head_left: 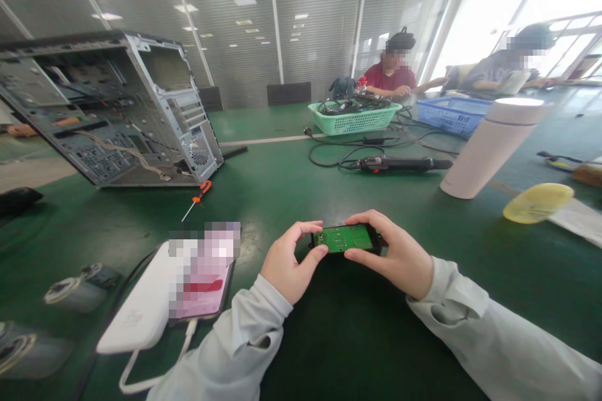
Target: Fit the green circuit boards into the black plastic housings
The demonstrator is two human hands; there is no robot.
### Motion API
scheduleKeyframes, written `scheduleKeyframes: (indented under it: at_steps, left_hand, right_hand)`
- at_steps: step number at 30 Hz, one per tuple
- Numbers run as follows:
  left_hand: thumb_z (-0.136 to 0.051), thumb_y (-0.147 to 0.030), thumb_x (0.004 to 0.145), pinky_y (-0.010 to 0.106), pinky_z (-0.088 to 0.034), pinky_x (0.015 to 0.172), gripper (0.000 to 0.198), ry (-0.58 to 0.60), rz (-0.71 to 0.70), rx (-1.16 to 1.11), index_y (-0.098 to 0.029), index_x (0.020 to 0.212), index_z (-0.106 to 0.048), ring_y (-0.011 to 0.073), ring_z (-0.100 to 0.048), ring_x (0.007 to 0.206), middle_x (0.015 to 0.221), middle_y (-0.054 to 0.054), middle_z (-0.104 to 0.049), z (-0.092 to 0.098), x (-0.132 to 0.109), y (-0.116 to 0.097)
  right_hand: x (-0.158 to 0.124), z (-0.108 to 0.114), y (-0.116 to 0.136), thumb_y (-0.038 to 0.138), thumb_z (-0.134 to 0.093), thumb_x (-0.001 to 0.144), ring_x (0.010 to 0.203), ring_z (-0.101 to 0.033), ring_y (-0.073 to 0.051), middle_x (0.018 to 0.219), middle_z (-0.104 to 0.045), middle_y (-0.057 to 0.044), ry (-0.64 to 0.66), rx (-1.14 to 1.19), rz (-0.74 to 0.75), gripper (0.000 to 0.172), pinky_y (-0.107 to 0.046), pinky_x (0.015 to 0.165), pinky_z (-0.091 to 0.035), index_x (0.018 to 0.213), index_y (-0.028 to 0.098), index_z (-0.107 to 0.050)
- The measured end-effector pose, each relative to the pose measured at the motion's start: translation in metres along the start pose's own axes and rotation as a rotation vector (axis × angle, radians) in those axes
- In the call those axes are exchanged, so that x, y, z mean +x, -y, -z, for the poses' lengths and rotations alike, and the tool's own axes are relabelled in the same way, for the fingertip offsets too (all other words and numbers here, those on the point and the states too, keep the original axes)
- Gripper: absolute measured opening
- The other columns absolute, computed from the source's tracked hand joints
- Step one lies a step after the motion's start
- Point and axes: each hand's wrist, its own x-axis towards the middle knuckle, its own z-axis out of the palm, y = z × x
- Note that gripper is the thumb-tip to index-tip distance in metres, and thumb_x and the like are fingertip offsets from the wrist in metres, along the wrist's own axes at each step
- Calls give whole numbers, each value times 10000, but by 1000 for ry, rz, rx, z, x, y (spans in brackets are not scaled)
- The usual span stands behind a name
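Over the near middle of the green worktop (pixel 263 182), in the head view, a small green circuit board (pixel 347 238) set in a dark frame is held between the person's two hands. The left hand (pixel 295 263) pinches its left end between thumb and fingers; the right hand (pixel 399 254) grips the right end the same way, thumb along the near edge and fingers along the far one. Whether the frame touches the surface cannot be told.

To the left, a white power bank (pixel 136 307) lies beside a phone (pixel 204 291), joined by a white cable (pixel 136 383), with metal cylinders (pixel 78 296) further left. Beyond them stands an open computer case (pixel 110 119), an orange-handled screwdriver (pixel 203 190) at its near corner. Across from the hands lies a black power tool (pixel 399 164), with a green basket (pixel 355 120) of cables behind it. A pale bottle (pixel 491 150) stands right of the tool, partly covering a blue basket (pixel 451 114). Two co-workers sit at the far right.
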Motion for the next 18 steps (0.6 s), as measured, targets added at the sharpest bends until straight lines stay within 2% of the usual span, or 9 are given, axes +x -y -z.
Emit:
scheduleKeyframes:
  at_steps: [3, 8, 12, 15, 18]
  left_hand:
    - [-547, -239, 816, 388, -454, 937, 206, -34, -47, 61, -190, 1015, -567, 206, -605, 1023, 1084, 79, -661, 2, -1, -4]
    - [-531, -258, 817, 344, -474, 837, 222, -78, -141, 219, -178, 1020, -576, 199, -591, 936, 990, 72, -638, 7, -5, -15]
    - [-619, -408, 745, 368, -464, 773, 421, -26, -197, 400, -164, 1087, -600, 225, -564, 848, 879, 68, -585, 9, -3, -21]
    - [-611, -488, 733, 360, -451, 712, 392, 33, -200, 517, -180, 970, -661, 230, -544, 794, 816, 60, -555, 9, -2, -23]
    - [-558, -434, 777, 353, -429, 704, 303, 59, -186, 508, -162, 870, -652, 230, -537, 788, 800, 65, -554, 8, -3, -24]
  right_hand:
    - [0, 0, 2, 446, -620, 803, 850, -512, -158, 973, -526, -30, 13, 34, -24, 363, -281, 722, -434, 1054, 201, -527]
    - [-1, 2, 13, 464, -570, 829, 842, -535, -157, 1006, -541, -46, 83, 136, -162, 406, -294, 742, -450, 1103, 178, -485]
    - [-2, 5, 21, 429, -579, 830, 924, -523, -180, 1050, -534, -59, 82, 107, -116, 376, -322, 817, -435, 1095, 176, -493]
    - [-2, 6, 22, 423, -592, 825, 984, -510, -191, 1089, -525, -61, 72, 127, -77, 387, -326, 858, -424, 1117, 186, -501]
    - [-1, 7, 23, 437, -625, 804, 988, -512, -179, 1086, -527, -48, 93, 212, -115, 496, -310, 867, -421, 1204, 197, -455]
